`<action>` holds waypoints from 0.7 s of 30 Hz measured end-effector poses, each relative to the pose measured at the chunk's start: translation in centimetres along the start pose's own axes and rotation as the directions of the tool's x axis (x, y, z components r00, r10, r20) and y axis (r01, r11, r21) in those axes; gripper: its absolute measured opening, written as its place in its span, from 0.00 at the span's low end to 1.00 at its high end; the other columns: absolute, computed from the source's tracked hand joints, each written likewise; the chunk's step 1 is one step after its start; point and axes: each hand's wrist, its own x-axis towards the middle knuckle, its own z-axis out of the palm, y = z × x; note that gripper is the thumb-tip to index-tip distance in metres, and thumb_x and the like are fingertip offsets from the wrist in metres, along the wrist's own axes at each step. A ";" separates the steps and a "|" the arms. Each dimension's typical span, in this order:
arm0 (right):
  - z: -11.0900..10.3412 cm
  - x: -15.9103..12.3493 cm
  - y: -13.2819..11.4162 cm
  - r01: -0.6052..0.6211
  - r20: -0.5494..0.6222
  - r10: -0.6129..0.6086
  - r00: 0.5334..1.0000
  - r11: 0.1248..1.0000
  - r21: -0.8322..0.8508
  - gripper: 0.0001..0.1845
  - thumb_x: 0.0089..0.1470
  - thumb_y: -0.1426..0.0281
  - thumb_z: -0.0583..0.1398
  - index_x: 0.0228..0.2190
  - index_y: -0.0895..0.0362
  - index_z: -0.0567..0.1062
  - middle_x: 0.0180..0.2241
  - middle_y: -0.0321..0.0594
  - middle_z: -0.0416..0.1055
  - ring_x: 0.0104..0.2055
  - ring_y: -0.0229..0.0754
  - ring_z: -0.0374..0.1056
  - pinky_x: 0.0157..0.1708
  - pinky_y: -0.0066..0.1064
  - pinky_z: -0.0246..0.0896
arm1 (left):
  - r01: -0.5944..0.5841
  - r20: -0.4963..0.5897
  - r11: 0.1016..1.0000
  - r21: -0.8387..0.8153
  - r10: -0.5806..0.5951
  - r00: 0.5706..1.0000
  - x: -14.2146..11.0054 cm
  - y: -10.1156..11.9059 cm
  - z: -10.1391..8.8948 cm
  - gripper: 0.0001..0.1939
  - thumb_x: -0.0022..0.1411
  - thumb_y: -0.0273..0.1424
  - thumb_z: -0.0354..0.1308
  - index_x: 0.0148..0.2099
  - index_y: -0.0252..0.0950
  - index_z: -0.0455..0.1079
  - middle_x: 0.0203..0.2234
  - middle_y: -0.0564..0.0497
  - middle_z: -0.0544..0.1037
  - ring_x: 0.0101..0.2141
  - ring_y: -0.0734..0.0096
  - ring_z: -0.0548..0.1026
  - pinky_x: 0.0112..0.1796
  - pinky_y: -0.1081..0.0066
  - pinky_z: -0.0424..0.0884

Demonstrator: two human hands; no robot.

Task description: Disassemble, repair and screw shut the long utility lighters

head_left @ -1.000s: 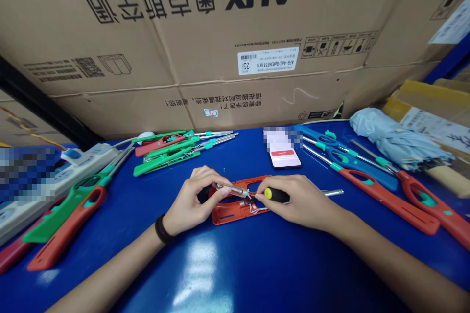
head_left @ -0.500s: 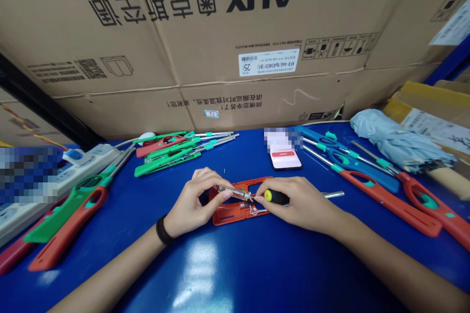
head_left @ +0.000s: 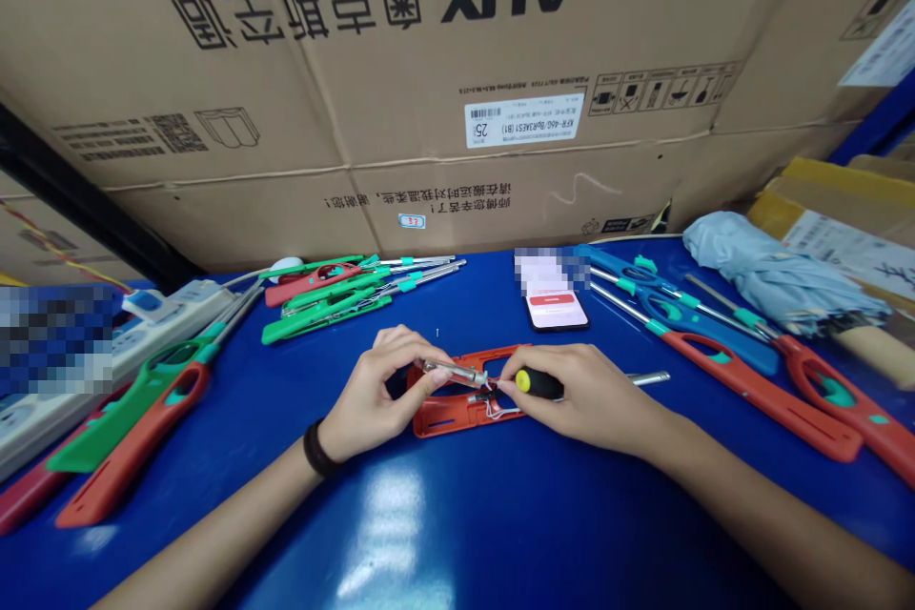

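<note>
An orange-red plastic lighter casing (head_left: 447, 421) lies flat on the blue table between my hands, with its inner side showing. My left hand (head_left: 378, 393) pinches a thin steel tube (head_left: 456, 372) above the casing. My right hand (head_left: 582, 396) grips a black tool handle with a yellow end (head_left: 538, 384), probably a screwdriver, and a steel shaft (head_left: 649, 378) shows beyond that hand. Thin wire (head_left: 500, 410) lies where the tube's tip meets the casing. My fingers hide part of the casing.
Several green and red lighters (head_left: 129, 429) lie at the left by a power strip (head_left: 172, 319). More lie at the back (head_left: 325, 305) and right (head_left: 758, 391). A phone (head_left: 556, 310), a folded umbrella (head_left: 779, 281) and large cardboard boxes (head_left: 429, 67) stand beyond.
My hands, the tube and the casing stay almost in place. The whole view has drifted only slightly.
</note>
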 end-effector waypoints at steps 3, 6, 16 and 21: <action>0.0 0.0 0.0 -0.008 0.003 0.008 1.000 1.000 -0.007 0.07 0.58 0.68 0.56 0.33 0.54 0.75 0.30 0.35 0.76 0.29 0.38 0.70 0.30 0.26 0.57 | 0.000 -0.008 1.000 0.000 0.000 1.000 -0.1 -0.1 0.0 0.07 0.64 0.33 0.55 0.39 0.38 0.73 0.31 0.50 0.78 0.32 0.67 0.71 0.40 0.64 0.62; 0.0 0.0 0.0 -0.009 0.006 0.009 1.000 1.000 -0.007 0.07 0.58 0.67 0.56 0.33 0.54 0.75 0.30 0.35 0.75 0.29 0.38 0.69 0.30 0.27 0.57 | 0.005 -0.013 1.000 -0.004 -0.005 1.000 -0.1 -0.2 0.0 0.07 0.64 0.33 0.55 0.39 0.38 0.73 0.31 0.50 0.78 0.33 0.66 0.71 0.40 0.64 0.62; 0.1 0.0 0.0 -0.007 0.007 0.007 1.000 1.000 0.001 0.07 0.58 0.68 0.56 0.33 0.54 0.75 0.31 0.35 0.76 0.30 0.38 0.70 0.30 0.27 0.57 | -0.009 -0.006 1.000 -0.010 0.009 1.000 0.0 -0.2 0.1 0.06 0.64 0.31 0.55 0.39 0.38 0.73 0.31 0.51 0.78 0.33 0.67 0.71 0.40 0.65 0.62; 0.1 0.0 0.0 -0.005 0.022 0.005 1.000 1.000 0.005 0.06 0.57 0.68 0.57 0.34 0.54 0.75 0.31 0.35 0.76 0.31 0.38 0.71 0.31 0.27 0.57 | -0.014 -0.016 1.000 -0.021 0.013 1.000 0.0 -0.1 0.2 0.05 0.64 0.30 0.56 0.39 0.38 0.73 0.30 0.52 0.78 0.32 0.68 0.71 0.40 0.65 0.61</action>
